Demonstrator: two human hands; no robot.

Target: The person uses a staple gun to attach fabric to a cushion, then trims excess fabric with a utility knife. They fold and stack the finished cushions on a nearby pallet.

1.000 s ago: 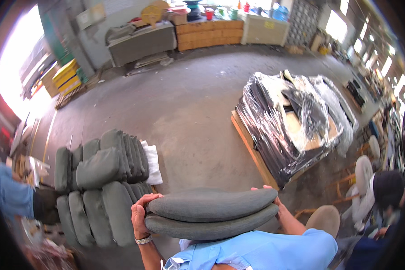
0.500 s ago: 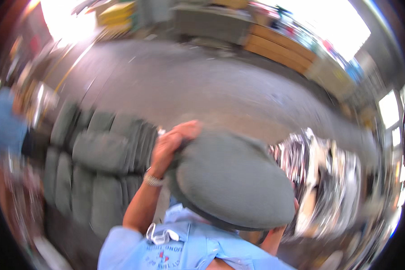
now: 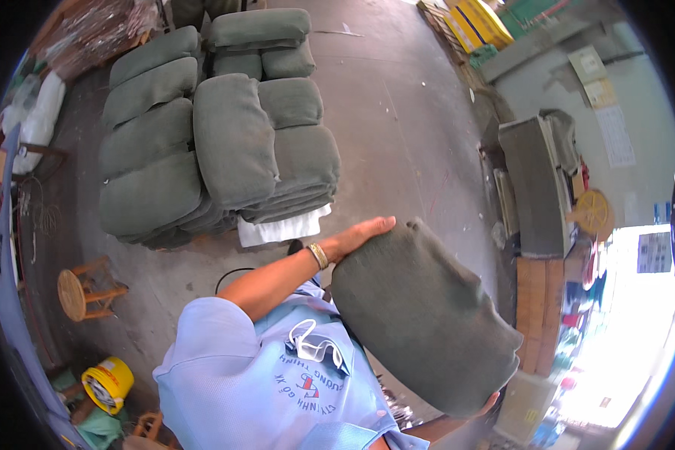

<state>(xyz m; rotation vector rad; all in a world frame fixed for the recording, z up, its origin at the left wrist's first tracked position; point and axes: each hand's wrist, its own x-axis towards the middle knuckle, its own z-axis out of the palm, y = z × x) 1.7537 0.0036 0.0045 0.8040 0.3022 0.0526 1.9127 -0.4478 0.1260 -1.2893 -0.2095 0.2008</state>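
A dark grey-green cushion (image 3: 420, 322) is held up in front of my body, tilted down toward the right. My left hand (image 3: 361, 237) grips its upper left end, with the thumb side along the edge and the other fingers mostly hidden. At the lower right end, my right hand (image 3: 490, 406) supports it from beneath; only a little of that hand shows. Ahead and to the left lie several stacks of similar cushions (image 3: 154, 184), with one cushion (image 3: 235, 141) lying across the top. White material (image 3: 286, 227) sticks out under the near stack.
A wooden stool (image 3: 73, 295) and a yellow bucket (image 3: 109, 382) stand at the left. Plastic-wrapped goods (image 3: 97, 34) are at the far left. Along the right wall are a grey-covered block (image 3: 534, 187) and wooden drawers (image 3: 538, 307). Concrete floor (image 3: 382, 127) runs between.
My view has swung left, bringing the cushion stacks ahead of me. Both hands still hold the cushion, now further right in view. The wrapped bundle on the right has mostly left the view.
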